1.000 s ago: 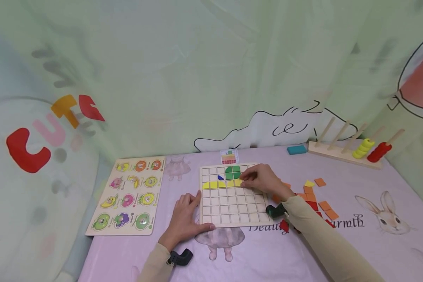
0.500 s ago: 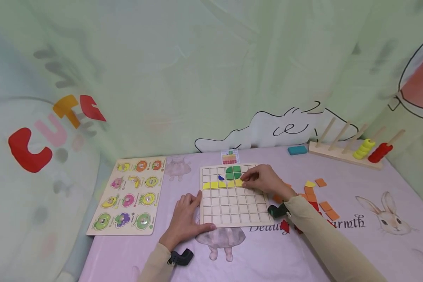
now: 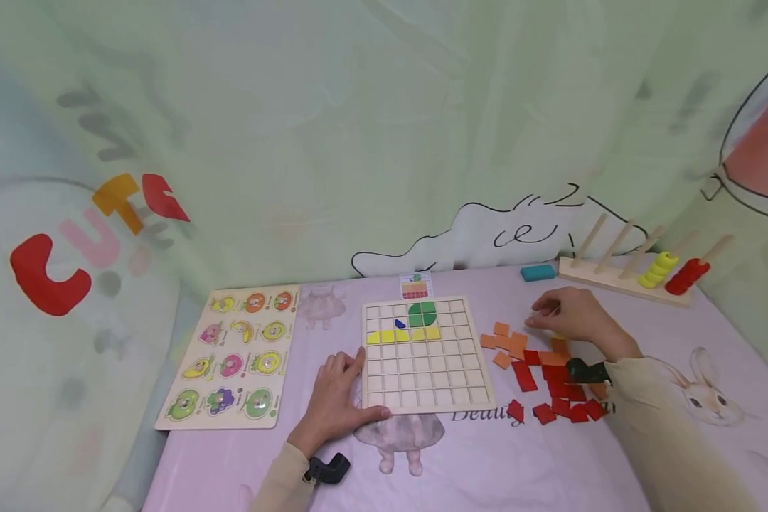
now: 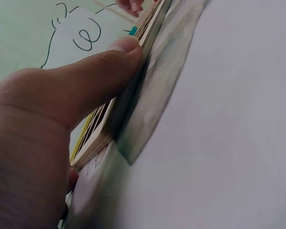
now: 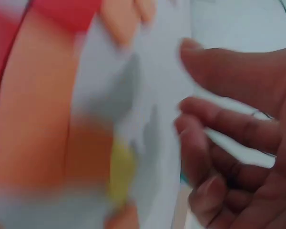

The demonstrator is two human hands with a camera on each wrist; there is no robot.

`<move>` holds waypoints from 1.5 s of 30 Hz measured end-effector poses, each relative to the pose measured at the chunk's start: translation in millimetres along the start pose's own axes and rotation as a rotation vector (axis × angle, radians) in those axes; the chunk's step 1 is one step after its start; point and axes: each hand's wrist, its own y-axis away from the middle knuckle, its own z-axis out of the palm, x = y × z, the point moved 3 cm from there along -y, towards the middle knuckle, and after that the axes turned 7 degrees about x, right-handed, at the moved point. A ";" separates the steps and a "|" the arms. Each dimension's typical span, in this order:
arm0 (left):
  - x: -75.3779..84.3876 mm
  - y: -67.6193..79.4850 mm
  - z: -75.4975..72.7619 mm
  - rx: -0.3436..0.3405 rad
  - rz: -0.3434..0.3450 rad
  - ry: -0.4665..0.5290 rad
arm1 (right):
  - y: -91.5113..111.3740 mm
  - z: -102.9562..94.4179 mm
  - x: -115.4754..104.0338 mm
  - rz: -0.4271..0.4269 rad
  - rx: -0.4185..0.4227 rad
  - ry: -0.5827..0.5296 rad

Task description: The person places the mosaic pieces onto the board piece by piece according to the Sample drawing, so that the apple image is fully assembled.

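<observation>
My left hand [image 3: 333, 398] holds the near left corner of a pale wooden grid board [image 3: 422, 363], thumb on the front edge and fingers along the left side. In the left wrist view the thumb [image 4: 100, 71] presses that edge. Green pieces [image 3: 422, 313], a small blue piece [image 3: 400, 323] and a row of yellow pieces [image 3: 388, 336] with one gap lie in the grid. My right hand [image 3: 572, 313] hovers above loose tiles right of the board, thumb and fingertips apart with nothing between them. Below it shows a yellow piece [image 5: 121, 171] beside an orange tile [image 5: 90, 152].
Loose orange tiles [image 3: 517, 345] and red tiles [image 3: 525, 377] spread right of the board. A small pattern card [image 3: 416, 286] lies behind it. At the left is a fruit puzzle board [image 3: 230, 363]. A teal block [image 3: 537, 273] and a peg stand [image 3: 614, 279] with rings sit back right.
My right hand has let go of a yellow piece at the right end of the yellow row and moved right, over the loose tiles. The left hand stays at the board's corner.
</observation>
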 end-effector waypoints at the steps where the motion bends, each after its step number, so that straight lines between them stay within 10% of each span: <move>1: -0.5 0.1 -0.3 0.000 -0.001 -0.002 | 2.7 -5.1 7.3 0.022 -0.014 0.022; 8: -2.0 1.4 -2.3 0.007 -0.020 0.016 | 12.8 -3.7 34.8 0.126 -0.027 0.068; 35: 0.4 0.2 0.2 0.000 -0.001 0.026 | 11.4 29.7 9.8 0.029 0.014 -0.070; 45: -0.7 0.4 1.0 0.008 0.004 0.006 | 10.7 34.3 -17.8 -0.064 0.267 -0.363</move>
